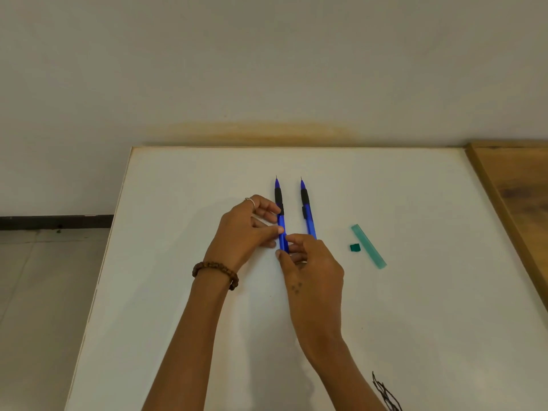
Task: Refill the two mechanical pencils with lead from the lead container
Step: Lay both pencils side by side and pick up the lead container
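Two blue mechanical pencils with black grips lie side by side on the white table, tips pointing away from me. My left hand (246, 229) pinches the barrel of the left pencil (279, 203) with thumb and fingers. My right hand (311, 268) pinches the same pencil's near end, which its fingers hide. The right pencil (307, 212) lies untouched, its near end hidden behind my right hand. To the right lie the translucent green lead container (369, 246) and its small dark green cap (355, 247), apart from each other.
The white table (178, 292) has its left edge near a tiled floor and its back edge against a wall. A wooden surface (516, 197) borders it on the right. Black scribbles (385, 393) mark the table's near right.
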